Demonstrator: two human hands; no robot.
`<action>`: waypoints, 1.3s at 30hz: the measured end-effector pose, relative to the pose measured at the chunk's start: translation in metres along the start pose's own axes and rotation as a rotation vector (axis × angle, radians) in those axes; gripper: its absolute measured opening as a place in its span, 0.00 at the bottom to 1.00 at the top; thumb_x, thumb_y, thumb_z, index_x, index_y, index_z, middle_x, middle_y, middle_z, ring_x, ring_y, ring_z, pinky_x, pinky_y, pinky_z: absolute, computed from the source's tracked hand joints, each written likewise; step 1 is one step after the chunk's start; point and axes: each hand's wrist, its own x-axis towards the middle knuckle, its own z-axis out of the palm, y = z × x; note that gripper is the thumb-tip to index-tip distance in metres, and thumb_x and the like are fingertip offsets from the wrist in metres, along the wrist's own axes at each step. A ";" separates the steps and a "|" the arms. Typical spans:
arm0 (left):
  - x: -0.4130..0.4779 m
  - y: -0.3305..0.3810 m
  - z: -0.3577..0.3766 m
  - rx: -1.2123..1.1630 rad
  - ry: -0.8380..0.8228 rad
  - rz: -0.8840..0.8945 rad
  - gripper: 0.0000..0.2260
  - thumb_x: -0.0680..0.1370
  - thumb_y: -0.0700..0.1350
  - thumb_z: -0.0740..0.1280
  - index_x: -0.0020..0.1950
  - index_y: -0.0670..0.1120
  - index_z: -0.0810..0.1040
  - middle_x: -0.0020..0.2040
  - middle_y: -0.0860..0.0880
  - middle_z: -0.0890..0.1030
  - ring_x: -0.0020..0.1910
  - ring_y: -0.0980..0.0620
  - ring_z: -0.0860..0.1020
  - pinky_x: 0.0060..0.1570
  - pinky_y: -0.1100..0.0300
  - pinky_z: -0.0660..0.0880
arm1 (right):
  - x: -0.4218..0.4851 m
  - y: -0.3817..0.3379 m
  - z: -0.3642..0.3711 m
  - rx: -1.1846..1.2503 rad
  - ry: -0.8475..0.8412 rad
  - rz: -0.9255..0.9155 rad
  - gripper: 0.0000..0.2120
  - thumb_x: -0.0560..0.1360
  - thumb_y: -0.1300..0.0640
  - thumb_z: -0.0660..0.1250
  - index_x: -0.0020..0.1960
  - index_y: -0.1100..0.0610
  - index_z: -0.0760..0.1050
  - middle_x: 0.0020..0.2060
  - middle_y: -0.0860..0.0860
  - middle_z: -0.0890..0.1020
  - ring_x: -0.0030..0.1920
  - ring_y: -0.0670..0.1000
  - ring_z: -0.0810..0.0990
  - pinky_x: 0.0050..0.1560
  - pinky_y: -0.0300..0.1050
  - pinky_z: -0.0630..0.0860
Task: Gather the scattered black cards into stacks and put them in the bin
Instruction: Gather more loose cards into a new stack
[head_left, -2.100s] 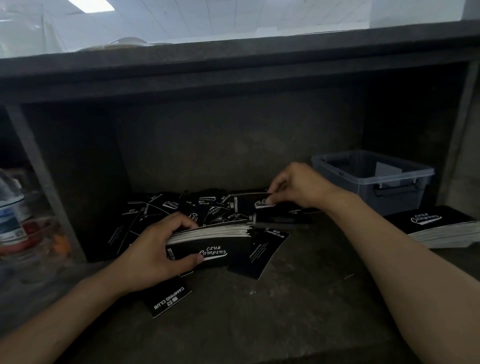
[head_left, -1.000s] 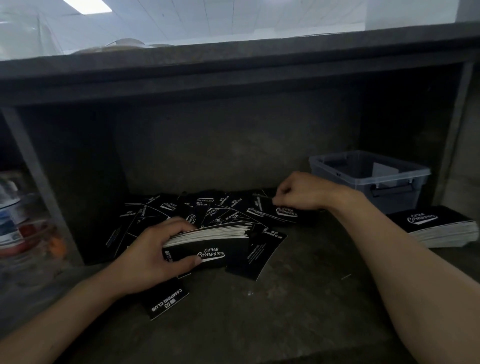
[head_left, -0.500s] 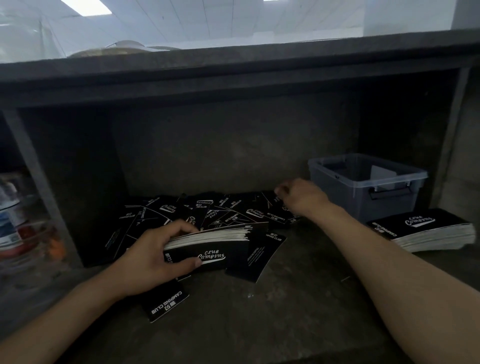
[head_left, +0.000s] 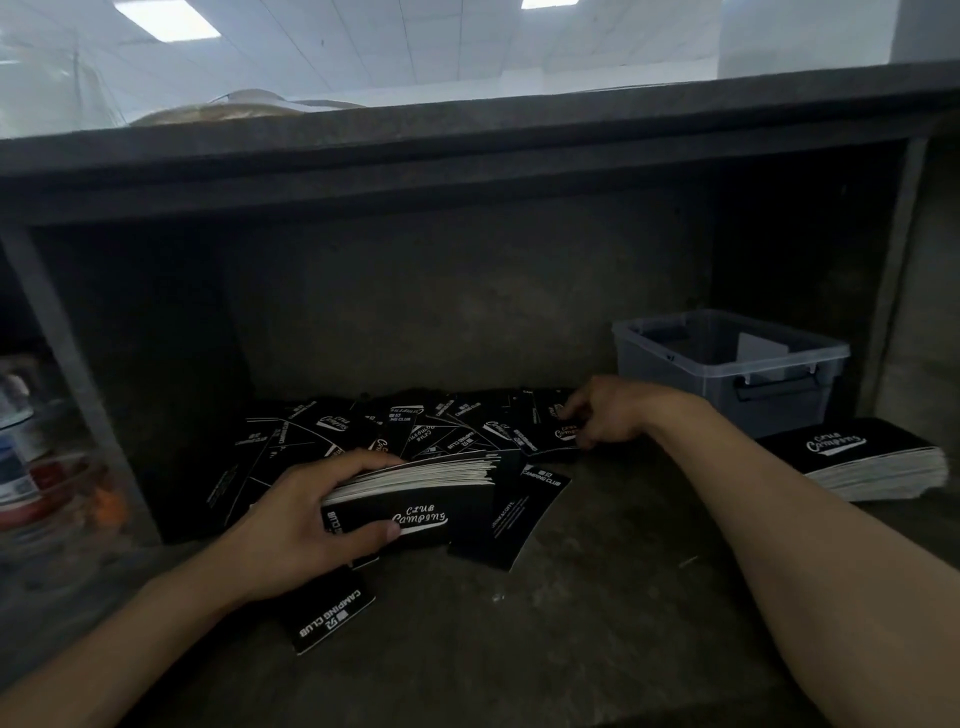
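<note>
Shelf bears one bin and two stacks, one gripped by left hand.

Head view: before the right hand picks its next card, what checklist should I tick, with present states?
1. Left hand grips the held stack: ok.
2. Right hand reaches the scattered cards; card pinched: cannot tell.
3. Plastic bin open on top: ok.
4. Room inside the bin: cannot tell.
5. Finished stack in the bin: not ok, it lies beside it.
6. Stray card near the left wrist gathered: not ok.
</note>
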 end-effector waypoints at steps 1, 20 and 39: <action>0.000 0.000 0.000 -0.002 -0.003 -0.003 0.21 0.73 0.50 0.77 0.64 0.58 0.78 0.55 0.59 0.84 0.52 0.60 0.84 0.52 0.66 0.79 | 0.000 0.000 -0.002 -0.019 -0.004 0.012 0.27 0.72 0.53 0.74 0.70 0.49 0.72 0.68 0.50 0.74 0.64 0.51 0.73 0.56 0.38 0.68; 0.001 -0.002 0.000 -0.013 -0.003 -0.016 0.28 0.72 0.46 0.79 0.69 0.58 0.73 0.61 0.60 0.81 0.59 0.60 0.81 0.57 0.66 0.77 | -0.015 -0.061 0.013 0.863 -0.126 -0.401 0.09 0.80 0.60 0.63 0.57 0.55 0.80 0.53 0.55 0.85 0.49 0.48 0.84 0.44 0.36 0.78; 0.001 -0.002 -0.001 0.038 0.040 -0.023 0.33 0.67 0.60 0.78 0.69 0.59 0.71 0.68 0.64 0.72 0.67 0.63 0.73 0.64 0.65 0.73 | -0.010 -0.046 0.006 0.902 0.146 -0.344 0.12 0.72 0.67 0.72 0.55 0.59 0.80 0.49 0.56 0.86 0.45 0.43 0.84 0.46 0.32 0.77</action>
